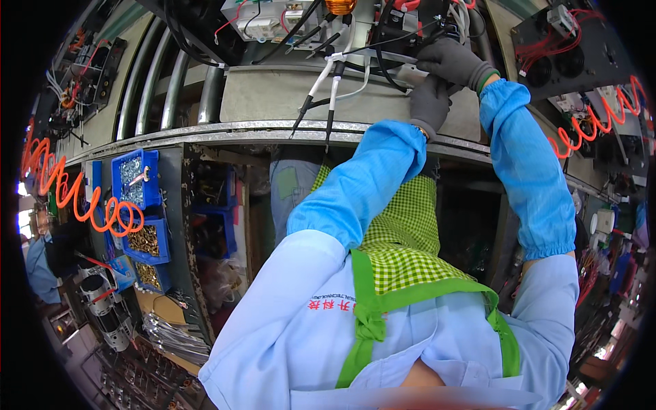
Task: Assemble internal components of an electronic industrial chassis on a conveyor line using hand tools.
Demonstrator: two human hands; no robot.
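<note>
Both my hands wear dark grey gloves and work close together at the front edge of an electrical unit with a metal base (pixel 301 66). My left hand (pixel 430 106) is closed, its fingertips pressed at the unit's edge just below my right hand. Above it my right hand (pixel 454 63) has its fingers curled beside a pale grey flat piece (pixel 411 74). What either hand grips is hidden behind the gloves. Black cables run past the fingers. Left of the hands, white-sleeved cables (pixel 333 89) with black ends hang over the bench edge.
The unit rests on a grey board (pixel 260 96) beside metal rollers (pixel 174 85). Blue bins (pixel 138 179) of screws and brass fasteners stand at the left. Orange coiled hoses (pixel 75 198) hang on both sides. A black panel with fans (pixel 570 58) lies at the right.
</note>
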